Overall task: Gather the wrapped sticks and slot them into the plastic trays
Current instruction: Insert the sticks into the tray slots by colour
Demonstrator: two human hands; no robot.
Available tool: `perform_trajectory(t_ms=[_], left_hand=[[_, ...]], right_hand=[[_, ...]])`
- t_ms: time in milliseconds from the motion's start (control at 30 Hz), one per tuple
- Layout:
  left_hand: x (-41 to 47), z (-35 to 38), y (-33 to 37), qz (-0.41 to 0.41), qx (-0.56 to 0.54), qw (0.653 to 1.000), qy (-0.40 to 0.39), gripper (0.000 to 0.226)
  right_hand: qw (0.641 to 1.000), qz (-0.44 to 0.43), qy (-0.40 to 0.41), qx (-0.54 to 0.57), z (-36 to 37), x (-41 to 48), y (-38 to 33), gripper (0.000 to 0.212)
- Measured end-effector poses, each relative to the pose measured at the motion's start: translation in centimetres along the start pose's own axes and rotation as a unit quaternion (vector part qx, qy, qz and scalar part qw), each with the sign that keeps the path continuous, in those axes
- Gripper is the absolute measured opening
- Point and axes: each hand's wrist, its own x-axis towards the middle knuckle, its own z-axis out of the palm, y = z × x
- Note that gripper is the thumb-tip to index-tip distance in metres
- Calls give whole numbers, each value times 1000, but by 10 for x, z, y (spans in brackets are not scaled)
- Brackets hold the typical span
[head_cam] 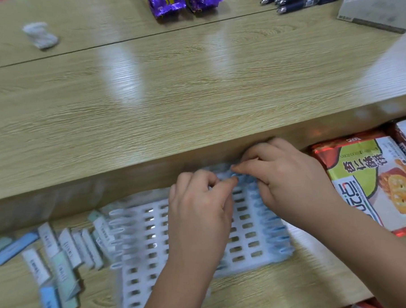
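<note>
I saw my left grip (199, 200) and right grip (284, 173) meeting over the far end of the white plastic tray (255, 244). Fingers were curled, both pinching one pale wrapped stick (224, 175) just under the desk (171, 97) ledge. Blur hid how it sat in the slots. The loose sticks (70, 248) lay scattered left of the tray, and a biscuit packet (373, 181) lay to its right.

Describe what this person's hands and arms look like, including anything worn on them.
The left hand and the right hand are both bare: no gloves, rings or watch show. The left forearm and the right forearm are uncovered too, with no sleeve visible up to the frame edge. The fingers look short and rounded. Motion blur hides the nails and any fine marks.
</note>
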Motion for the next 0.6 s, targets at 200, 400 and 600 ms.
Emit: perform_trajectory(t_ms=[200, 400, 600], left_hand=[[-17, -43, -24, -80, -94, 992, 31, 23], [-83, -118, -100, -210, -124, 967, 80, 22], [-152, -165, -180, -356, -107, 921, 115, 25]], right_hand=[[989, 47, 89, 106, 10, -3, -51, 32], [975, 17, 55, 216, 35, 19, -166, 24], [977, -3, -57, 204, 82, 35, -275, 22]])
